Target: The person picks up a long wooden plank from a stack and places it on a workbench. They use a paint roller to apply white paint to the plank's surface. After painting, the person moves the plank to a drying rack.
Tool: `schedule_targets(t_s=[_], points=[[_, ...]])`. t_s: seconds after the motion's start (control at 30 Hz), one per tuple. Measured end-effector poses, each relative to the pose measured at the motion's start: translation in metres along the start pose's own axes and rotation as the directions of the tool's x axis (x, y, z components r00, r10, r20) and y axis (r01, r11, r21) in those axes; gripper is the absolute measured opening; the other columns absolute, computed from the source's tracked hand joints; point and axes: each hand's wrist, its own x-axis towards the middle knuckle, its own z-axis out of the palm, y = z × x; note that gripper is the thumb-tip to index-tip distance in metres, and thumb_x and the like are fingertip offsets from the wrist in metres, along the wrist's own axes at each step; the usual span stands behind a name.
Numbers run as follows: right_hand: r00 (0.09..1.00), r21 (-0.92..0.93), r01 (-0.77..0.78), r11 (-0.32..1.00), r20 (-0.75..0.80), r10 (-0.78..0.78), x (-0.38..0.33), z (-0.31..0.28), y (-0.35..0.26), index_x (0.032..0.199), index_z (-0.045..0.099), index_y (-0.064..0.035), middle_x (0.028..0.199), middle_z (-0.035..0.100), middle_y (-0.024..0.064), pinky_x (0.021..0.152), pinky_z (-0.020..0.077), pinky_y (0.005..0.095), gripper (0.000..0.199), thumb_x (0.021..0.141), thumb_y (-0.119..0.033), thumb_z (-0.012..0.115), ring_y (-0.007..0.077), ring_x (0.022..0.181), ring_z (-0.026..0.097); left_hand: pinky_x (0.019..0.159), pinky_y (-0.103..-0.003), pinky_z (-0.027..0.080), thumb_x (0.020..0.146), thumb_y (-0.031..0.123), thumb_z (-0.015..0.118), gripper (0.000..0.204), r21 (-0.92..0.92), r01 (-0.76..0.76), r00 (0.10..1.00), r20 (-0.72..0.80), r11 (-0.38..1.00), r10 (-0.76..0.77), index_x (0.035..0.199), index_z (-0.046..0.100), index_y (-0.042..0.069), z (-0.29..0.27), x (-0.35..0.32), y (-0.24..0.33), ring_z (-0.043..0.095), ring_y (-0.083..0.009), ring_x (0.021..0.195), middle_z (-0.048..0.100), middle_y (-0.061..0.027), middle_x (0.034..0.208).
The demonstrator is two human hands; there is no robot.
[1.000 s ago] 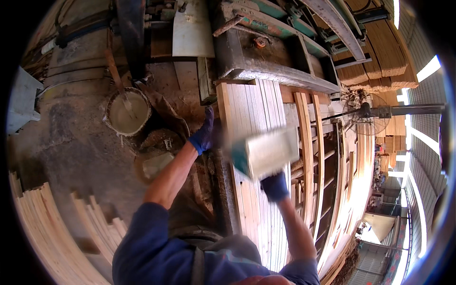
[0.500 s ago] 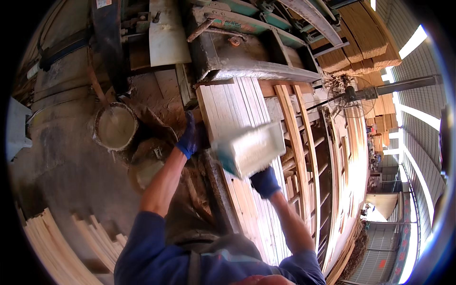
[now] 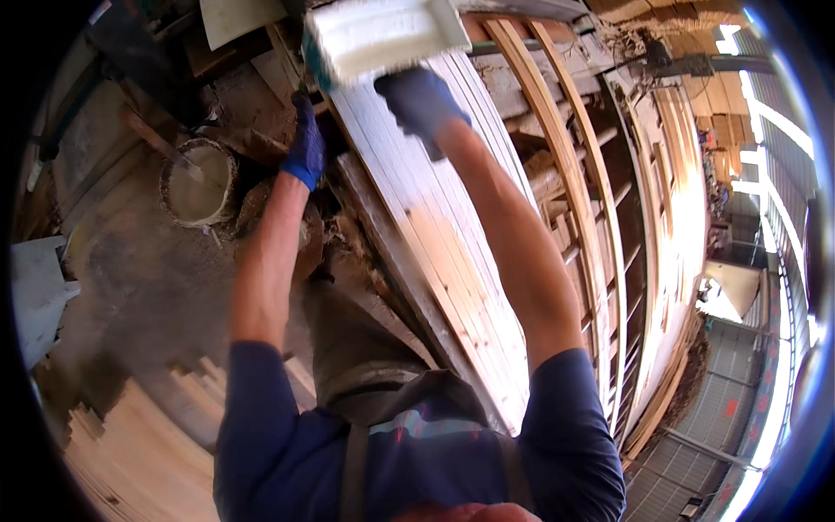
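Note:
Over the far end of a row of wooden slats [image 3: 435,252] is a white-coated rectangular glue box [image 3: 387,33] with a teal side. My right hand [image 3: 422,103], in a blue glove, is closed at its near side and holds it; the grip itself is blurred. Wet white streaks cover much of the slats, while bare wood shows along their near left part. My left hand [image 3: 304,150], also gloved, is by the slats' left edge with a finger or thumb stretched away from me. Its other fingers are partly lost in shadow, and I see nothing held in it.
At the left stands a round bucket [image 3: 202,184] of pale liquid with a stick-handled tool [image 3: 161,139] in it. Stacked wood strips [image 3: 139,452] lie at lower left. Two long battens [image 3: 557,130] run over a roller frame [image 3: 609,139] on the right. A fan [image 3: 657,56] stands beyond.
My right hand has carried the glue box away from me and leftward to the slats' far end. More white-streaked slat surface shows behind it. My left hand stays beside the left edge.

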Motion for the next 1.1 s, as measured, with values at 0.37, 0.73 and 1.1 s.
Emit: schedule_targets(t_s=[0.37, 0.73, 1.1], points=[[0.984, 0.045, -0.143, 0.989, -0.097, 0.147, -0.654, 0.066, 0.281, 0.113, 0.06, -0.0076, 0.107, 0.064, 0.0102, 0.09, 0.047, 0.0355, 0.035, 0.081, -0.018, 0.068, 0.0221, 0.101, 0.059, 0.105, -0.044, 0.033, 0.087, 0.07, 0.04, 0.085, 0.509, -0.012, 0.891, -0.386, 0.86, 0.241, 0.143, 0.034, 0.006, 0.036, -0.119, -0.055, 0.049, -0.025, 0.119, 0.052, -0.0113, 0.134], [0.792, 0.098, -0.562, 0.821, -0.222, 0.568, -0.838, 0.034, 0.314, 0.101, 0.066, -0.004, 0.097, 0.07, 0.0127, 0.078, 0.0536, 0.0345, 0.02, 0.082, -0.012, 0.062, 0.0257, 0.093, 0.067, 0.095, -0.033, 0.042, 0.093, 0.032, 0.057, 0.046, 0.937, -0.119, 0.837, -0.083, 0.328, 0.541, 0.123, 0.053, -0.003, 0.032, -0.14, -0.125, 0.053, -0.0201, 0.107, 0.06, -0.0116, 0.118], [0.956, -0.178, -0.001, 0.984, -0.29, -0.052, -0.352, -0.055, 0.261, 0.086, 0.068, -0.0056, 0.08, 0.066, 0.0188, 0.066, 0.0519, 0.0428, 0.015, 0.083, -0.016, 0.058, 0.0361, 0.074, 0.063, 0.108, -0.035, 0.032, 0.1, 0.028, 0.042, 0.048, 0.725, -0.048, 0.964, -0.148, 0.687, 0.223, 0.139, 0.04, 0.0, 0.019, -0.154, -0.112, 0.041, -0.0274, 0.129, 0.042, -0.0162, 0.142]])
